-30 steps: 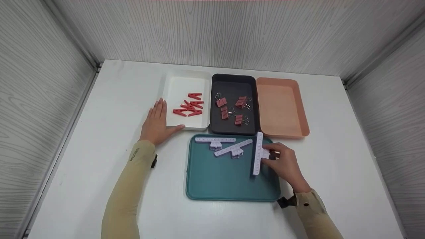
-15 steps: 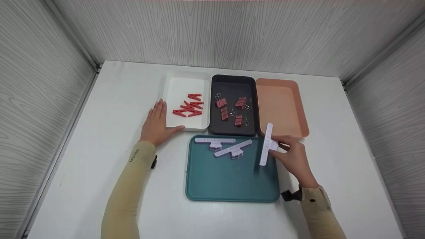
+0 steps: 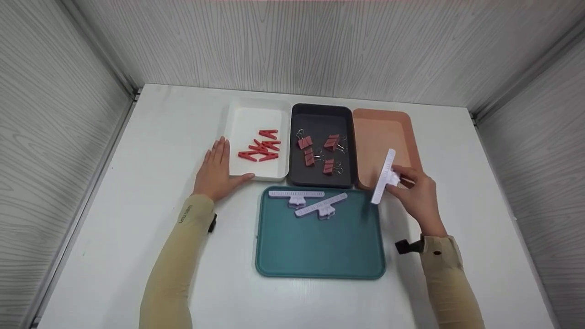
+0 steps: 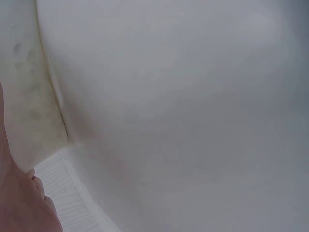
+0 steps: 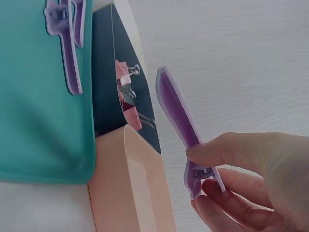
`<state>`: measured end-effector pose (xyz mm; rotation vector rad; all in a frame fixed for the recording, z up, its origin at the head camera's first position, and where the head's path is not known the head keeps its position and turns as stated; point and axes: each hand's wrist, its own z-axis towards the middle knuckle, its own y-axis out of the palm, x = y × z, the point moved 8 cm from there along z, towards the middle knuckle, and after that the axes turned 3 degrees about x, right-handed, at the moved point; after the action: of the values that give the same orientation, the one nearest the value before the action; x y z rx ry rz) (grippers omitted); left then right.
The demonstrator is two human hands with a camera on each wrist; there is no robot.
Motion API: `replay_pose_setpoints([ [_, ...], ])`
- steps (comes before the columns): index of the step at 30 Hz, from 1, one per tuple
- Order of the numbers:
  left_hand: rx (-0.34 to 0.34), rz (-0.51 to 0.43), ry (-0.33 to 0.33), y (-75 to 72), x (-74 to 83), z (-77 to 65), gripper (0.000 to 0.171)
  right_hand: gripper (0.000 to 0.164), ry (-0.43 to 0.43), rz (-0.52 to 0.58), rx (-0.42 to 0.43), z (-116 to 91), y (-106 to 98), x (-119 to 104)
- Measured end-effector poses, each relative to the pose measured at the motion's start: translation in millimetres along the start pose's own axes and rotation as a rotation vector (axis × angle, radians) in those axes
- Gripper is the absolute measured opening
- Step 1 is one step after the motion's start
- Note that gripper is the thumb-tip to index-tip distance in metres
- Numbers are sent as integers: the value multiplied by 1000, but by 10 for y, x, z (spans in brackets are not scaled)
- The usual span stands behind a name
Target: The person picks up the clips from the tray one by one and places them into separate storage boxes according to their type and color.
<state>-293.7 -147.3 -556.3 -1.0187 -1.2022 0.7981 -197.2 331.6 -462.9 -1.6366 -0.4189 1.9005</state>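
Between thumb and fingers, my right hand (image 3: 415, 192) pinches a long lilac bag clip (image 3: 384, 176) by its grip tab. The clip is raised and tilted over the near edge of the orange tray (image 3: 413, 151); in the right wrist view the purple clip (image 5: 178, 108) points up and away from the hand. Two more lilac clips, one straight (image 3: 296, 194) and one slanted (image 3: 321, 204), lie at the back of the teal tray (image 3: 320, 246). My left hand (image 3: 215, 173) rests flat at the near left corner of the white tray (image 3: 260, 105), fingers straight and thumb spread along its front.
Several red clothespins (image 3: 259, 146) lie in the white tray. Beside it, a black tray (image 3: 320, 109) holds several dark pink binder clips (image 3: 310, 156). The three trays stand side by side behind the teal one on a white table (image 3: 137, 183), with grey wood-grain walls (image 3: 292, 45) around.
My right hand has lifted the lilac clip off the teal tray's right side and carried it back and right to the orange tray. The left hand has stayed in place.
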Motion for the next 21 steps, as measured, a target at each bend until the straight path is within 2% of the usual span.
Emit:
replay_pose_setpoints([
  [11,-2,4,-2,19,-23,9,128,46,46,-36,12,360,-2,127],
  [21,-10,9,-19,26,-28,14,128,46,97,-62,-54,670,109,271],
])
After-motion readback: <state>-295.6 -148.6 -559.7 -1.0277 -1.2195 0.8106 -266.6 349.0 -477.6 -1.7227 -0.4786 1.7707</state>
